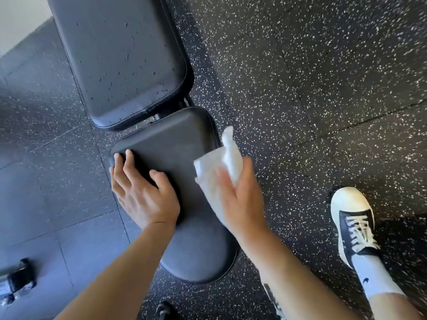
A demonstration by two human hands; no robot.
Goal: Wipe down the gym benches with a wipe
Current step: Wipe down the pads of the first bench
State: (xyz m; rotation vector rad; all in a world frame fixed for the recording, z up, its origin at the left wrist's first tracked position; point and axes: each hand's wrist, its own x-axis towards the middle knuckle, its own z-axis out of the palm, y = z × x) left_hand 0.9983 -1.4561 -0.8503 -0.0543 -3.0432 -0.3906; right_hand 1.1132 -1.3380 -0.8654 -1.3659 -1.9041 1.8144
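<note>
The dark padded bench [166,139] has 2 cushions, the far one beaded with droplets. A crumpled white wipe [217,167] lies against the near cushion's right edge.

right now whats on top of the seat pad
The left hand lies flat on the seat pad, and the right hand presses a white wipe against its right edge. Whatever the hands cover cannot be seen.
</note>
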